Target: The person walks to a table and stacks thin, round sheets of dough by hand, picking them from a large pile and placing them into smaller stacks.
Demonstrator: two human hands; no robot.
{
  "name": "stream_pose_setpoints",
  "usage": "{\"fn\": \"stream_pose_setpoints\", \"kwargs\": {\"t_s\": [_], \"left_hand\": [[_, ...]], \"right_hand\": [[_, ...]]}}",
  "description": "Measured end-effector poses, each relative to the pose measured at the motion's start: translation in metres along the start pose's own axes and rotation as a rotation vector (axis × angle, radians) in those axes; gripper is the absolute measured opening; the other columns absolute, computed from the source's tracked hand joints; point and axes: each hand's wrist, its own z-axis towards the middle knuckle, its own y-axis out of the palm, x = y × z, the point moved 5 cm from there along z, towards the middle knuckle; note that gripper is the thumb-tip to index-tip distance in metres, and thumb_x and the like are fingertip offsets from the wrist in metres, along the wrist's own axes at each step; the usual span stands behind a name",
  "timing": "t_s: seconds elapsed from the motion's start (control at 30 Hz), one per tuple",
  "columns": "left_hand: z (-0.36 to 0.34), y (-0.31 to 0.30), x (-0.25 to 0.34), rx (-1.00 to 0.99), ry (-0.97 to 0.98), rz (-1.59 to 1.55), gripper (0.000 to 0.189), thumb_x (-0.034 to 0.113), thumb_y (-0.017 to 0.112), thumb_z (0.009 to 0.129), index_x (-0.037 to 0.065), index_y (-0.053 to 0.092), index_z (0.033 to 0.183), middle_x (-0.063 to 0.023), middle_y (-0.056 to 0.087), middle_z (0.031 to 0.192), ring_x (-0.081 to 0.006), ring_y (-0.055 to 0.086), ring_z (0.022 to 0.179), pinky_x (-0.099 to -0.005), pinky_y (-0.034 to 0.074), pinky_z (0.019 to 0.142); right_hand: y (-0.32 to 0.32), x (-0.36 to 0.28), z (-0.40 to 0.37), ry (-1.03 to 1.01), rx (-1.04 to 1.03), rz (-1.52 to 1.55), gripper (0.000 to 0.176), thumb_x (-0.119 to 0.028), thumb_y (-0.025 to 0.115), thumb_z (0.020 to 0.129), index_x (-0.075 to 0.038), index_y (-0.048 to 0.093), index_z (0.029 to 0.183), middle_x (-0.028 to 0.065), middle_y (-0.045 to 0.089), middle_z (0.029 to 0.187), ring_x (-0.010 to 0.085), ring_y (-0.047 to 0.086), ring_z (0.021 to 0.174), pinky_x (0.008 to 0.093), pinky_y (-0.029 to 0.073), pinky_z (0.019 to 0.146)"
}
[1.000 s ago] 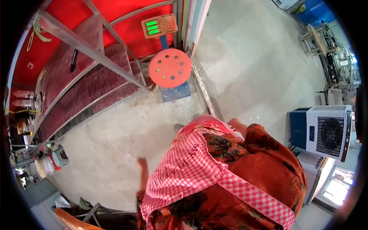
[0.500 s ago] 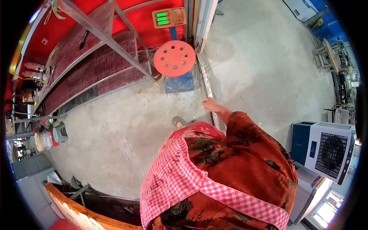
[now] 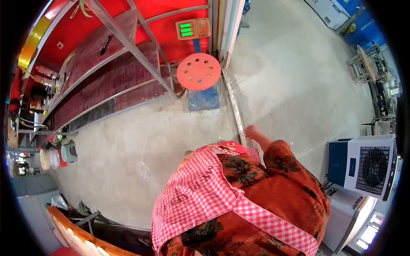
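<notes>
My right hand (image 3: 253, 132) hangs low at the right side of my body, over the metal floor track (image 3: 234, 104). Nothing shows in it; its fingers are smeared by motion. The arm comes out of an orange-red patterned sleeve (image 3: 279, 155). My left hand is out of view, on the side where a pink-and-white checked apron (image 3: 188, 187) covers my front. Ahead stands a round red stool (image 3: 199, 71) with holes in its seat. It overlaps the blue base of a platform scale (image 3: 205, 100), whose display (image 3: 186, 30) glows green.
A metal-framed rack with dark red shelves (image 3: 106, 70) runs along the left. At the right edge stands a white-and-blue air cooler (image 3: 352, 166). A wooden-edged piece of furniture (image 3: 77, 230) lies at lower left. Grey concrete floor (image 3: 111, 149) stretches between them, with a grey stool (image 3: 69, 152) beyond.
The scale, stool and rack sit slightly lower and further right in view. My right hand has shifted down and to the right. The shoe seen at the apron's edge is now mostly hidden.
</notes>
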Motion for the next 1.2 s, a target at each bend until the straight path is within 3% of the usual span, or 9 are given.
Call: {"fn": "stream_pose_setpoints", "kwargs": {"t_s": [0.13,0.23,0.33,0.47,0.67,0.8,0.9,1.03,1.2], "left_hand": [[0.008,0.032,-0.026,-0.079,-0.061,-0.004,0.015,0.018,0.06,0.086,0.004,0.061,0.083,-0.0068,0.061,0.074,-0.0196,0.057,0.068,-0.0375,0.047,0.062],[0.014,0.043,-0.033,-0.135,-0.088,0.01,0.016,0.019,0.061,0.086,0.003,0.062,0.084,-0.0069,0.061,0.074,-0.0199,0.058,0.068,-0.0376,0.048,0.062],[0.022,0.058,-0.034,-0.195,-0.099,0.012,0.016,0.02,0.061,0.086,0.003,0.062,0.084,-0.007,0.062,0.074,-0.0203,0.058,0.068,-0.0378,0.048,0.062],[0.037,0.076,-0.027,-0.258,-0.096,0.019,0.018,0.021,0.061,0.086,0.003,0.063,0.085,-0.0072,0.062,0.075,-0.0207,0.059,0.068,-0.038,0.048,0.062],[0.051,0.091,-0.017,-0.312,-0.093,0.039,0.019,0.023,0.062,0.086,0.003,0.063,0.086,-0.0074,0.063,0.075,-0.0213,0.059,0.068,-0.0384,0.049,0.061],[0.054,0.098,-0.015,-0.326,-0.103,0.052,0.021,0.024,0.062,0.086,0.003,0.064,0.086,-0.0076,0.064,0.076,-0.0217,0.06,0.068,-0.0386,0.049,0.061],[0.055,0.1,-0.015,-0.329,-0.112,0.057,0.022,0.025,0.063,0.086,0.003,0.064,0.087,-0.0077,0.064,0.076,-0.022,0.06,0.068,-0.0388,0.049,0.061],[0.052,0.101,-0.018,-0.318,-0.129,0.063,0.023,0.026,0.063,0.086,0.003,0.064,0.087,-0.0078,0.065,0.076,-0.0224,0.061,0.068,-0.039,0.05,0.061],[0.043,0.106,-0.024,-0.306,-0.146,0.066,0.025,0.027,0.063,0.086,0.003,0.065,0.088,-0.008,0.066,0.077,-0.0229,0.062,0.068,-0.0393,0.05,0.061]], "right_hand": [[-0.034,0.059,-0.063,0.382,0.011,0.116,0.021,-0.032,0.052,0.09,-0.013,0.056,0.08,0.0056,0.059,0.07,0.0225,0.056,0.051,0.0366,0.044,0.046],[-0.014,0.077,-0.081,0.432,0.084,0.038,0.02,-0.029,0.055,0.09,-0.011,0.057,0.082,0.0053,0.06,0.072,0.0223,0.058,0.052,0.0361,0.044,0.046],[0.037,0.06,-0.05,0.246,-0.441,0.56,0.015,-0.024,0.06,0.089,-0.009,0.058,0.086,0.0049,0.062,0.076,0.0211,0.063,0.059,0.0367,0.046,0.048],[0.08,-0.096,-0.104,0.0,-0.136,0.042,0.016,-0.024,0.062,0.085,-0.009,0.063,0.091,0.003,0.065,0.08,0.0166,0.066,0.066,0.033,0.047,0.049],[0.099,-0.145,-0.118,-0.166,-0.18,0.102,0.014,-0.024,0.062,0.085,-0.01,0.065,0.088,0.0022,0.065,0.078,0.0151,0.067,0.067,0.0292,0.049,0.05],[0.088,-0.076,-0.091,-0.006,-0.086,-0.128,0.017,-0.025,0.063,0.085,-0.009,0.065,0.083,0.0038,0.064,0.071,0.0176,0.066,0.062,0.0312,0.049,0.049],[0.079,0.039,-0.029,-0.263,-0.249,-0.611,0.021,-0.027,0.063,0.086,-0.007,0.064,0.081,0.0062,0.063,0.068,0.0205,0.064,0.057,0.0359,0.049,0.045],[0.054,0.048,-0.081,0.243,-0.03,-0.249,0.028,-0.03,0.056,0.089,-0.008,0.067,0.076,0.006,0.063,0.063,0.0233,0.061,0.05,0.0375,0.048,0.045],[0.065,0.041,-0.042,-0.182,-0.153,-0.516,0.021,-0.028,0.06,0.088,-0.008,0.064,0.085,0.0061,0.064,0.071,0.0231,0.062,0.054,0.0381,0.048,0.045]]}}
